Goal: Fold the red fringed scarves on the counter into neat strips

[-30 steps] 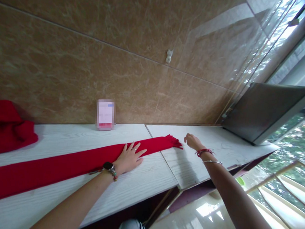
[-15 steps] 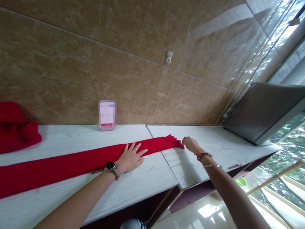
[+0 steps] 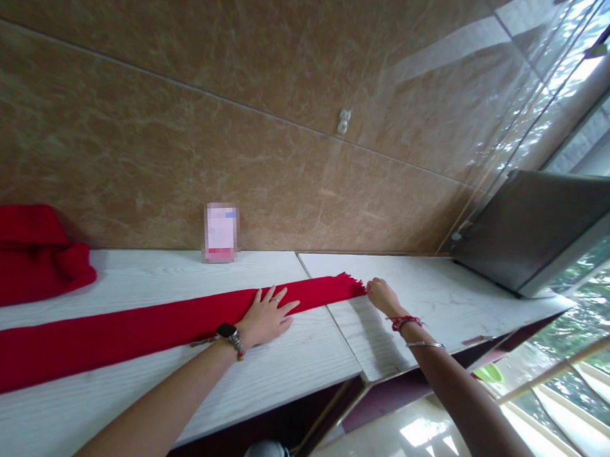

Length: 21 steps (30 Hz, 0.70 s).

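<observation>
A long red scarf (image 3: 138,331) lies flat along the white wood-grain counter, its fringed end toward the right. My left hand (image 3: 265,318) rests palm down on the scarf's near edge, fingers spread, with a ring on one finger and a watch at the wrist. At the fringe, my right hand (image 3: 381,296) is closed, its fingertips pinching the strands at the scarf's tip. The fingertips are partly hidden by the hand itself.
A bundled red cloth (image 3: 36,254) sits at the far left. Against the brown tiled wall stands a pink-white box (image 3: 222,233), blurred. A grey metal-looking box (image 3: 530,227) stands at the right end of the counter (image 3: 411,278). Dark open shelves lie below.
My right hand has come slightly closer to the fringe and now touches its tip. My left hand stays flat on the scarf. The view has shifted a little.
</observation>
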Available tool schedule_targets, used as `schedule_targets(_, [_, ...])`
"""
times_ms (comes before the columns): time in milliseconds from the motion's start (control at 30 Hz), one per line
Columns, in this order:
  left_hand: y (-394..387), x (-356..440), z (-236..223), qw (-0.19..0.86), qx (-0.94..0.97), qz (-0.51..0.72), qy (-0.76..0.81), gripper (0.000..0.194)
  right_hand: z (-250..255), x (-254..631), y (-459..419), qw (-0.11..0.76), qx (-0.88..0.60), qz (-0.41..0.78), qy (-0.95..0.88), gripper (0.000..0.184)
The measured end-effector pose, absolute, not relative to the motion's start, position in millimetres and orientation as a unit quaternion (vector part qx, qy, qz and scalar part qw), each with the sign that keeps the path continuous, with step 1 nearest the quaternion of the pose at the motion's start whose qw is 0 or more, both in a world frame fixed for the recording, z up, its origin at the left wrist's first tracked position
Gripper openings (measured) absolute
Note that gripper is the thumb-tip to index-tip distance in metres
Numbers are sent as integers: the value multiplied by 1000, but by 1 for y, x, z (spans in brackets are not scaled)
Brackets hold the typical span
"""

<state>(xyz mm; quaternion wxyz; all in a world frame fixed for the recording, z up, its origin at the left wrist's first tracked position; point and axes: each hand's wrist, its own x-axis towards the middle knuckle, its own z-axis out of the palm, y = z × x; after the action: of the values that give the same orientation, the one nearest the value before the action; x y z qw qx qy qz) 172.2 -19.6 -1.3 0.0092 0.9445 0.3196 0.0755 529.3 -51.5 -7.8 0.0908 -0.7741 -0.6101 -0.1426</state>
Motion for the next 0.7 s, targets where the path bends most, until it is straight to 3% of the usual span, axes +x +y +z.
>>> schedule_targets(167, [-18, 172, -4, 7, 944, 84, 320, 46, -6, 509, -25, 174, -695, -153, -681, 28])
schedule_targets(367, [-18, 172, -5, 9, 945, 84, 316, 46, -36, 502, -9, 80, -729, -29, -679, 43])
schedule_targets(500, [-19, 171, -3, 12, 945, 83, 317, 46, -28, 544, -18, 101, -786, -89, -604, 41])
schedule_targets(600, [-19, 171, -3, 16, 944, 87, 318, 45, -12, 555, -18, 145, -709, -105, -682, 37])
schedule_targets(700, [-20, 172, -2, 19, 944, 90, 317, 46, -5, 542, -12, 125, -626, -83, -766, 33])
